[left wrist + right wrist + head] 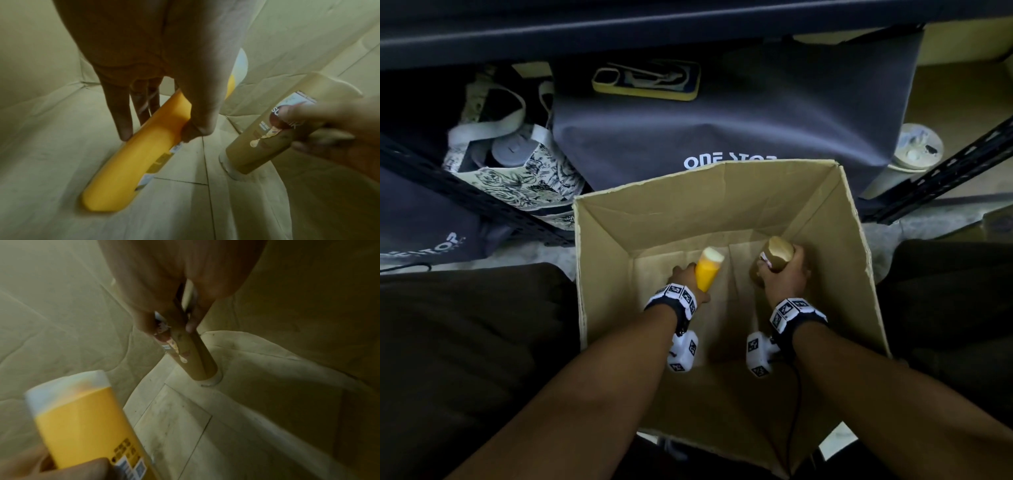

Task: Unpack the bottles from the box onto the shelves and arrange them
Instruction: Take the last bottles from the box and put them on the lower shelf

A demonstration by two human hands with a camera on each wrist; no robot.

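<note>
Both hands are down inside an open cardboard box (pixel 856 219). My left hand (pixel 685 277) grips a yellow bottle (pixel 708 270) with a pale cap, tilted off the box floor; in the left wrist view the yellow bottle (pixel 133 159) lies between thumb and fingers (pixel 123 113). My right hand (pixel 786 274) grips a tan-brown bottle (pixel 777 255) near its top. In the right wrist view the brown bottle (pixel 195 356) stands with its base touching the box floor near a corner. I see no other bottles in the box.
Dark metal shelving runs behind the box. On the low shelf sit a grey "ONE STOP" bag (pixel 722 130) with a yellow phone case (pixel 647 80) on it and a patterned tote (pixel 517 164). My legs flank the box.
</note>
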